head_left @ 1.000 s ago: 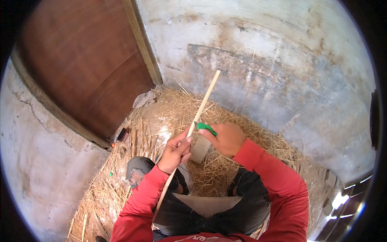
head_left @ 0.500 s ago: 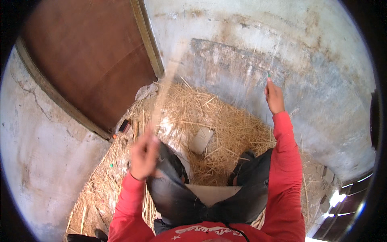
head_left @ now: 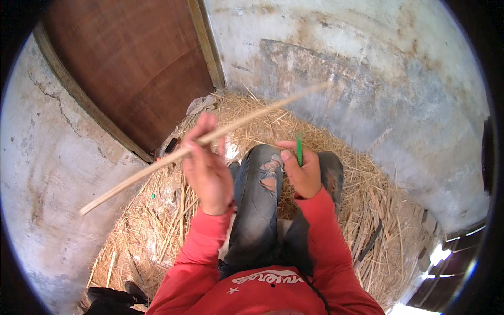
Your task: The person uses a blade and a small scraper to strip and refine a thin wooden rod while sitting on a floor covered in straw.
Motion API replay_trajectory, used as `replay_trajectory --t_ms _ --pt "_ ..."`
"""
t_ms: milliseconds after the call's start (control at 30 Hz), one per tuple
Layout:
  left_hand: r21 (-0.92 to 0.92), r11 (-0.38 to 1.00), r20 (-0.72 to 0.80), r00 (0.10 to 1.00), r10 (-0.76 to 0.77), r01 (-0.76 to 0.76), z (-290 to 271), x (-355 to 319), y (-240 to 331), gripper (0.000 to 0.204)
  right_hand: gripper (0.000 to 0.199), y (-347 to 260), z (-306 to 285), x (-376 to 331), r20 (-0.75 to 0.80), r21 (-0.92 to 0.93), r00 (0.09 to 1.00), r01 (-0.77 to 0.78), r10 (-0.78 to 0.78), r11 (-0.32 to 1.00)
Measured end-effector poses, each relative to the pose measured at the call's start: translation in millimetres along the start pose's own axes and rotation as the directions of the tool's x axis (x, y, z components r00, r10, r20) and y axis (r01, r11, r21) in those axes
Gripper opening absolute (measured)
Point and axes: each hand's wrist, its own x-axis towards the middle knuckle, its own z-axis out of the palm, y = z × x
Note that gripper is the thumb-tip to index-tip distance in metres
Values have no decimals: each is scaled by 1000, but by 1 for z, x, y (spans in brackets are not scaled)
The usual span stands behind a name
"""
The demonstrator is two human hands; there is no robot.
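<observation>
My left hand [head_left: 208, 173] holds a long pale wooden stick [head_left: 257, 114] between thumb and fingers. The stick slants across in front of me, low end at left and far end up toward the wall, with some motion blur. In my right hand [head_left: 304, 170], closed and just above my knees, is a slim green object [head_left: 300, 151] standing upright; its exact kind does not show. My two hands are apart, and the green object does not touch the stick. Below them are my knees in torn dark jeans [head_left: 257, 194].
Straw and thin strips [head_left: 373, 199] litter the floor around me. A brown door [head_left: 126, 68] in a wooden frame stands at far left, beside worn plaster walls [head_left: 367, 73]. A dark curved strip [head_left: 371, 241] lies at right. Another person's dark shoes [head_left: 134, 291] show at lower left.
My right hand has come down and inward from the wall side to above my knees. The stick has swung from steep to a shallower slant. My knees have drawn together and up.
</observation>
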Motion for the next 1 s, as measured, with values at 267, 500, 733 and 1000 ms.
replay_trajectory --t_ms 267,500,733,1000 --pt "-72 899 344 857 -383 431 -17 -74 -32 49 30 -33 10 9 -184 231 982 13 30 973" --pt "-222 406 697 436 -570 887 -95 -77 -31 74 32 -61 -31 34 -121 54 992 25 -18 998" --pt "365 669 655 332 -679 647 -77 -66 5 53 34 -74 -29 55 -118 -51 988 89 -95 995" --pt "376 882 507 734 -451 283 -66 -71 -1 39 34 -83 -28 63 -101 -28 987 123 -125 992"
